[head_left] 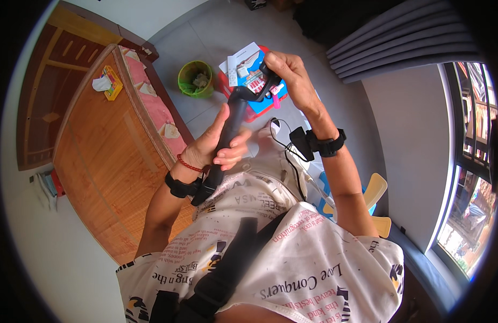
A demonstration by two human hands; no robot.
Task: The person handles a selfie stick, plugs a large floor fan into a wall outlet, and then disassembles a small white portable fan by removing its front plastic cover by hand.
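My left hand [219, 145] is closed round the grip of a black handheld gimbal [236, 110], held tilted in front of my body. At the top, the gimbal's jointed arm bends to the right. My right hand [292, 75] holds the end of that arm, with thumb and fingers pressed on it. A black strap device sits on each wrist, and a black cable [286, 148] hangs near the right one. Just beyond the gimbal, a red and blue stool [260, 110] carries a white leaflet [242, 58], a printed box and a small pink item.
Left of the stool, a green bin [187, 81] with rubbish stands on the grey tiled floor. A large brown surface with pink cloth [157, 107] along its edge fills the left, with a yellow tissue pack [113, 86] on it. A grey curtain [394, 40] and window are right.
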